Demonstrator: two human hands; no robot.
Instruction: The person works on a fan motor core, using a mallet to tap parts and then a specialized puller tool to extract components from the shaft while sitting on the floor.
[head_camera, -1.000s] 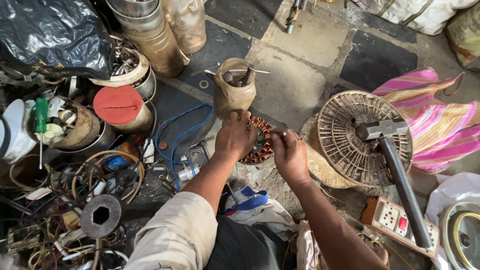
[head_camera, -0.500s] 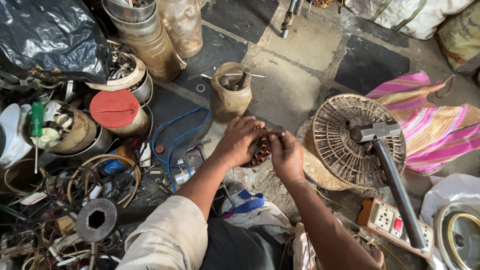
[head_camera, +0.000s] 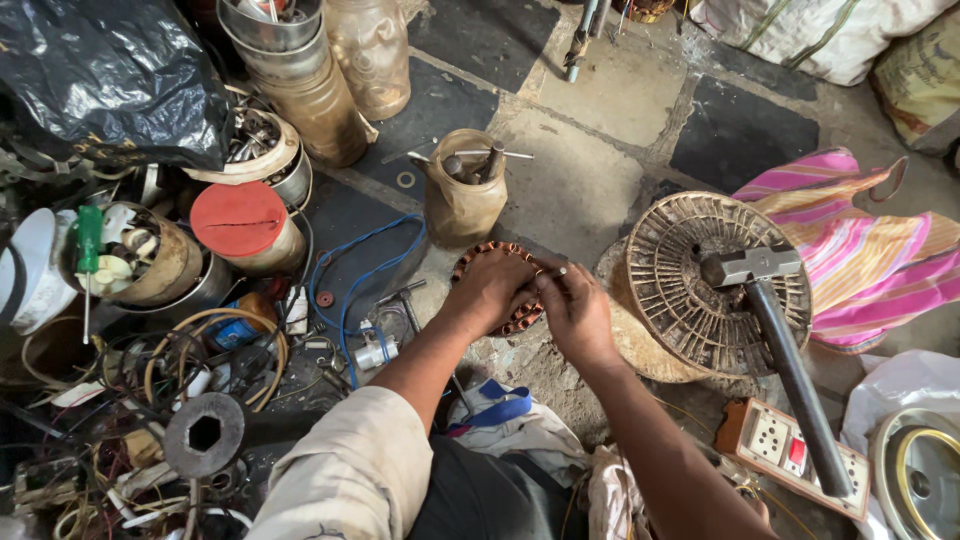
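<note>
Both hands are working over a round motor stator (head_camera: 505, 290) with copper-coloured windings, lying on the stone floor. The left hand (head_camera: 492, 290) is covering most of the ring, fingers curled on its top, while the right hand (head_camera: 575, 312) is pressing in beside it, fingertips at the ring's right edge. Just behind the stator, a grimy plastic jar (head_camera: 462, 196) is holding metal tools upright. To the right, a hammer (head_camera: 780, 345) is lying across a round slotted metal fan casing (head_camera: 690, 260), its handle reaching toward a switch-and-socket board (head_camera: 790, 450). A blue wire (head_camera: 350, 280) is looping on the floor to the left, near a tin with a red lid (head_camera: 240, 222).
</note>
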